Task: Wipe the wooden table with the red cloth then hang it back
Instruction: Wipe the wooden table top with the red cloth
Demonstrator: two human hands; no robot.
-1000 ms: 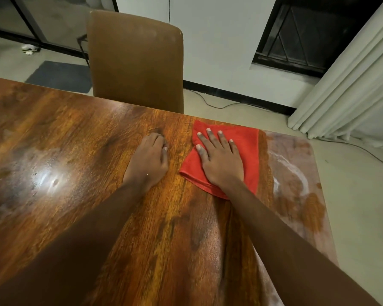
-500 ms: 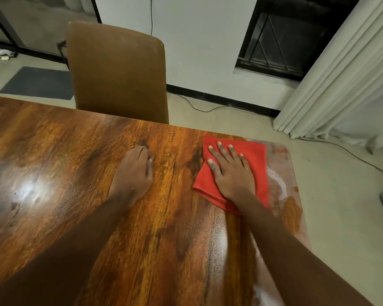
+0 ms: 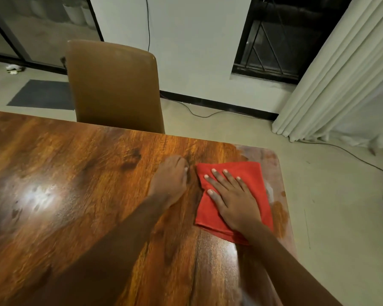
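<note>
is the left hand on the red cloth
No, the left hand rests on the bare wooden table beside the red cloth; the right hand presses it.

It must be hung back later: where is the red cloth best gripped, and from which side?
Pinch its far right corner, from above on the right side. The red cloth lies folded flat on the table, the right hand pressing its middle; that corner is bare, so fingers can probably close on it.
</note>
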